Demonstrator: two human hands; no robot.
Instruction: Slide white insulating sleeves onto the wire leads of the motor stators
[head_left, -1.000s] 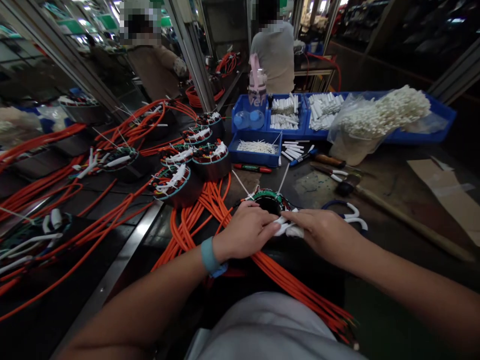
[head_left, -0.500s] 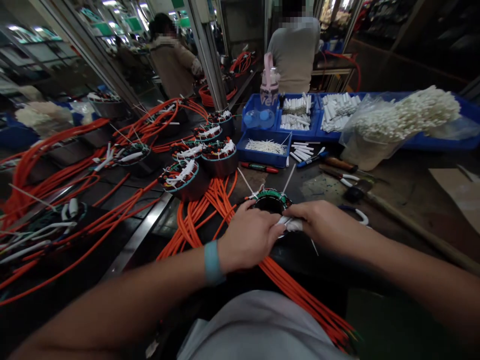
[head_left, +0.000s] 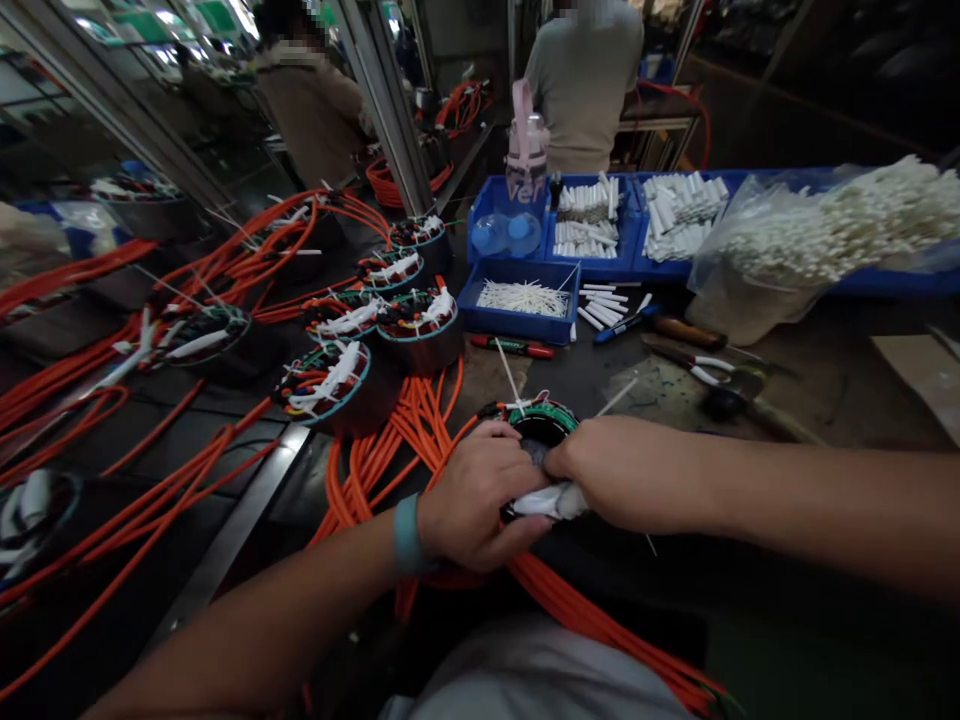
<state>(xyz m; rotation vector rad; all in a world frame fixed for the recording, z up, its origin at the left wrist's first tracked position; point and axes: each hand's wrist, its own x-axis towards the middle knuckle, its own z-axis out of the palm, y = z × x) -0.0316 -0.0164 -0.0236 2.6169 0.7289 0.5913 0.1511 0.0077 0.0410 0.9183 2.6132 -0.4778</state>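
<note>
Our left hand and right hand both pinch white sleeving at 6 o'clock of motor stator, counter centre. Finished stators stacked 10 o'clock; this one's lacing incomplete, we judge.

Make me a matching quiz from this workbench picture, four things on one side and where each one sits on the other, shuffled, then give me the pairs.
Things:
1. red marker
2. pink-capped bottle
3. clear bag of white sticks
4. white sleeve

Places:
A. pinched between the left hand and right hand
B. far right of the bench, against the blue trays
C. lying flat just in front of the small blue tray
D. standing at the back, behind the blue trays

Pairs: 1-C, 2-D, 3-B, 4-A
</note>
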